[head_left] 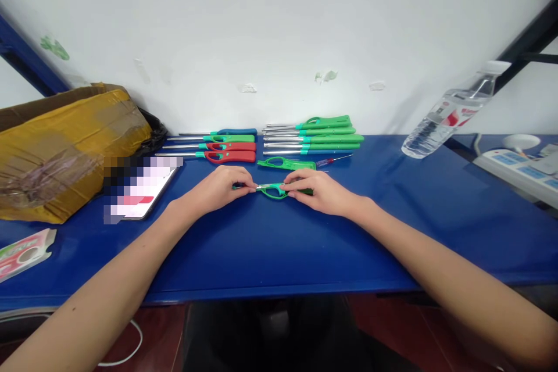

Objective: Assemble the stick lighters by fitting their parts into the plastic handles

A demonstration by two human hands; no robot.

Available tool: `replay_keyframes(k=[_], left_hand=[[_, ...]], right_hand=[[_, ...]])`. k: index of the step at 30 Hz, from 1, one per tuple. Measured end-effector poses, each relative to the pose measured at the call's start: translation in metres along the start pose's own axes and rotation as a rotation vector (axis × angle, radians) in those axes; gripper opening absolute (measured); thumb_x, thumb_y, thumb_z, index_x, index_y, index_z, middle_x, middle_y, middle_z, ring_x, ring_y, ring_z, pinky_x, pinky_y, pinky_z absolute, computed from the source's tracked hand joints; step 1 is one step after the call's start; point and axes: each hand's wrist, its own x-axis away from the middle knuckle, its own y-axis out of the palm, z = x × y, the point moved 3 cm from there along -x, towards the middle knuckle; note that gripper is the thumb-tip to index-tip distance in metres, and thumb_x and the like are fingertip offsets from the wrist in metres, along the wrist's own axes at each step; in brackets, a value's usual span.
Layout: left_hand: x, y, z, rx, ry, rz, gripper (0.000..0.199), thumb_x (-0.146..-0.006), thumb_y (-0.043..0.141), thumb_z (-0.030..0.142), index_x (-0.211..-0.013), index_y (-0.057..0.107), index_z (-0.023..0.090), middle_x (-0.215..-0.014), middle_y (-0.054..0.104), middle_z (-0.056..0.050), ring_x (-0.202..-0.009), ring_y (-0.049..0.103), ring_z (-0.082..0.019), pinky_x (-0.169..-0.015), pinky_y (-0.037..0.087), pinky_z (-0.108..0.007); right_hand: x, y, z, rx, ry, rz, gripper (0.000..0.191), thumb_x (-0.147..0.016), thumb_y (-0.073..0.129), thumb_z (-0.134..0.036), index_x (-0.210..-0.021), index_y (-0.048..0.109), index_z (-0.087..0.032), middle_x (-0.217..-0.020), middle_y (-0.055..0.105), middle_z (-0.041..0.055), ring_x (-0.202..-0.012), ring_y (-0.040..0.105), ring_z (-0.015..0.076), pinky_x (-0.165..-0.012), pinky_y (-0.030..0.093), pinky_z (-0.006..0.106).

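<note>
Between my two hands a green gas lighter (274,190) with a trigger loop lies low over the blue table. My left hand (229,186) pinches its metal end at the left. At the right, my right hand (318,190) has its fingers closed around the green body, hiding part of it. Just beyond lies a loose green lighter shell half (288,164), and a small screwdriver (333,160) with a clear handle touches or nearly touches its right end.
Red, green and blue lighters (231,151) lie in a row behind my left hand; several more (331,138) are stacked to the right. A taped box (74,151) and a phone (148,192) occupy the left. A water bottle (453,113) and power strip (518,171) stand right.
</note>
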Motion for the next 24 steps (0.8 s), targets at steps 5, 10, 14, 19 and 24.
replay_keyframes(k=[5,10,14,19,24], left_hand=[[0.001,-0.002,0.008,-0.079,-0.024,-0.013,0.017,-0.093,0.056,0.029,-0.097,0.07,0.02,-0.097,0.068,-0.005,-0.084,0.064,-0.017,-0.076,0.05,-0.027],[0.001,-0.003,0.013,-0.11,-0.044,-0.01,0.025,-0.092,0.057,0.032,-0.111,0.067,0.019,-0.102,0.069,-0.006,-0.088,0.065,-0.019,-0.076,0.051,-0.028],[0.001,-0.002,0.017,-0.175,0.021,0.024,0.026,-0.094,0.054,0.033,-0.111,0.07,0.021,-0.11,0.067,-0.007,-0.096,0.063,-0.021,-0.084,0.051,-0.032],[0.001,0.0,0.02,-0.23,0.04,0.007,0.026,-0.095,0.052,0.035,-0.104,0.074,0.023,-0.11,0.066,-0.008,-0.099,0.061,-0.022,-0.086,0.051,-0.035],[0.0,0.003,0.027,-0.204,0.011,0.062,0.032,-0.094,0.054,0.04,-0.115,0.068,0.021,-0.118,0.064,-0.009,-0.107,0.059,-0.024,-0.094,0.05,-0.04]], right_hand=[[-0.001,0.0,0.0,0.001,0.003,0.01,0.026,-0.092,0.055,-0.025,-0.113,0.07,-0.025,-0.116,0.068,0.0065,-0.104,0.063,0.0217,-0.091,0.052,0.038],[-0.002,-0.002,-0.001,-0.016,0.038,0.012,0.027,-0.092,0.055,-0.025,-0.116,0.065,-0.022,-0.113,0.07,0.0071,-0.102,0.064,0.0221,-0.09,0.052,0.038],[-0.001,-0.001,0.0,-0.01,0.079,0.021,0.03,-0.091,0.056,-0.028,-0.119,0.061,-0.021,-0.114,0.069,0.0082,-0.102,0.064,0.0234,-0.089,0.052,0.039],[-0.001,0.0,0.0,0.016,0.059,0.003,0.026,-0.092,0.053,-0.03,-0.115,0.061,-0.021,-0.113,0.067,0.0092,-0.104,0.062,0.0235,-0.089,0.052,0.04],[0.0,-0.013,0.0,0.069,0.029,0.054,0.03,-0.092,0.053,-0.031,-0.119,0.06,-0.022,-0.122,0.062,0.0104,-0.113,0.058,0.0252,-0.096,0.05,0.043]])
